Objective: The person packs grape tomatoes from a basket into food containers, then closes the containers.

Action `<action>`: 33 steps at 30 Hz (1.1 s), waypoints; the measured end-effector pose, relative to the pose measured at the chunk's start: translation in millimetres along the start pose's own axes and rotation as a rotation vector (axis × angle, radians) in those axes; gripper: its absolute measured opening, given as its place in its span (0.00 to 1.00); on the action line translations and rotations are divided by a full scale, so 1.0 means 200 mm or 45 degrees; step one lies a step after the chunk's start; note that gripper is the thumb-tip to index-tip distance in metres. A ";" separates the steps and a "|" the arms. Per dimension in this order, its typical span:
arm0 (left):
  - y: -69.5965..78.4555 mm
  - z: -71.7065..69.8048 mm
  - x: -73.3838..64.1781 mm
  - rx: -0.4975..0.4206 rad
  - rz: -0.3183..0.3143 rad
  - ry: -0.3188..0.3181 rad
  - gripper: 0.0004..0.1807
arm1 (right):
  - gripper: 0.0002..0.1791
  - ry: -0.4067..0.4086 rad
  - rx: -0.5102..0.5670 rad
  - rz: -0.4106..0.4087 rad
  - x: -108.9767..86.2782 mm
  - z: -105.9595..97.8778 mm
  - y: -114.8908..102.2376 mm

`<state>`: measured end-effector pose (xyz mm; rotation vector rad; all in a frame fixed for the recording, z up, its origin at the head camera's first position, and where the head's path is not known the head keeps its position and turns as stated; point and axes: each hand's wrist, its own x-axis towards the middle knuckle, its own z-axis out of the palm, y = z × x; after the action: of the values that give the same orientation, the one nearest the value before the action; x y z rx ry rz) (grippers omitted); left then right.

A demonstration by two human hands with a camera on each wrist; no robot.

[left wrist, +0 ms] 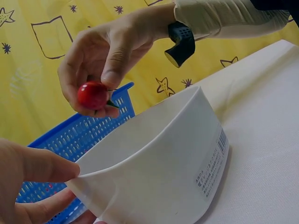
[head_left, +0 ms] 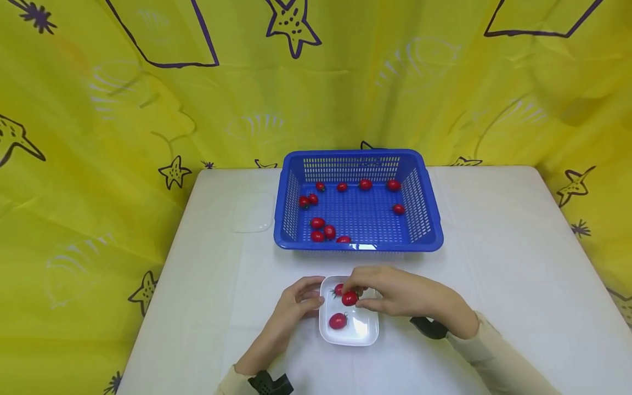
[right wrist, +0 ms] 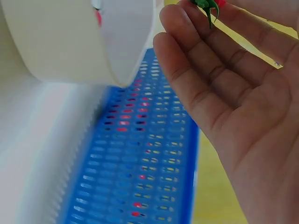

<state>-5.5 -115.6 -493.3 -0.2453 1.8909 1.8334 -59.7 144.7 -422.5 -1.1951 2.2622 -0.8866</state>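
My right hand pinches a red cherry tomato between thumb and fingers, above the white square container. The tomato's green stem shows at the top of the right wrist view. Two other cherry tomatoes lie in the container: one nearer me, and one farther back, partly covered by the right fingers. At the container's left side, my left hand holds the wall with thumb and fingers. A printed label is on the container's outer wall.
Behind the container stands a blue plastic basket with several cherry tomatoes scattered on its floor. A clear lid lies left of the basket on the white-covered table. A yellow patterned curtain hangs behind.
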 end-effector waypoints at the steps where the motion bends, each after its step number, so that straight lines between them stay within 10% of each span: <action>1: 0.00 0.00 0.00 0.000 0.006 -0.001 0.28 | 0.15 -0.007 0.006 0.003 0.00 0.01 0.00; 19: -0.01 -0.01 0.01 -0.013 0.018 -0.010 0.27 | 0.16 -0.107 -0.082 0.055 0.05 0.16 0.02; 33: -0.01 -0.01 0.00 -0.013 0.033 -0.025 0.27 | 0.12 -0.063 -0.443 -0.081 0.08 0.23 0.04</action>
<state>-5.7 -117.1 -495.5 -0.2062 1.8807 1.8562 -43.8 118.7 -460.7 -1.4249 2.4150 -0.4880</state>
